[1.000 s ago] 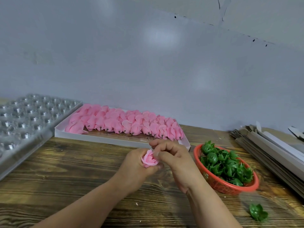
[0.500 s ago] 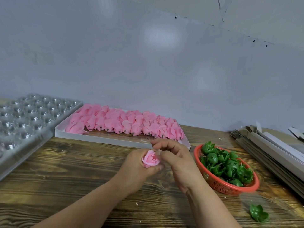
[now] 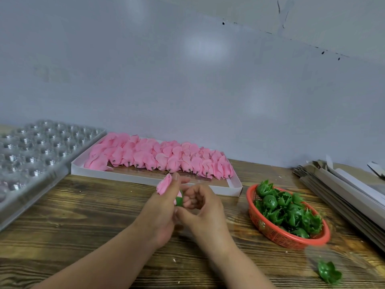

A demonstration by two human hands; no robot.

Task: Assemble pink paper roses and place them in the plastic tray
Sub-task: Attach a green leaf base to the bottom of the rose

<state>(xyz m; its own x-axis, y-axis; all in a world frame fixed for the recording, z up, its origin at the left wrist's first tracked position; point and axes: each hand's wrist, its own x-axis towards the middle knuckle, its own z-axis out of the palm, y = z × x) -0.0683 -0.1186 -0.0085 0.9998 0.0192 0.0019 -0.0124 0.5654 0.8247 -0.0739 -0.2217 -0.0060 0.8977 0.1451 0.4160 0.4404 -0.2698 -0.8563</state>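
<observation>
We hold 1 pink paper rose (image 3: pixel 164 183) over the dark wooden bench (image 3: pixel 87 222), just in front of the white cardboard box of pink petal heads (image 3: pixel 236 187). Our left hand (image 3: pixel 160 213) grips the bloom, its fingers curled round it; our right hand (image 3: pixel 200 207) pinches the green plastic calyx (image 3: pixel 179 200) at its base. We judge the calyx should be pushed on squarely without crushing petals. The clear plastic tray with round cells (image 3: pixel 31 155) waits left of the box; the red mesh basket of green calyxes (image 3: pixel 277 236) sits right, nothing barring the way.
</observation>
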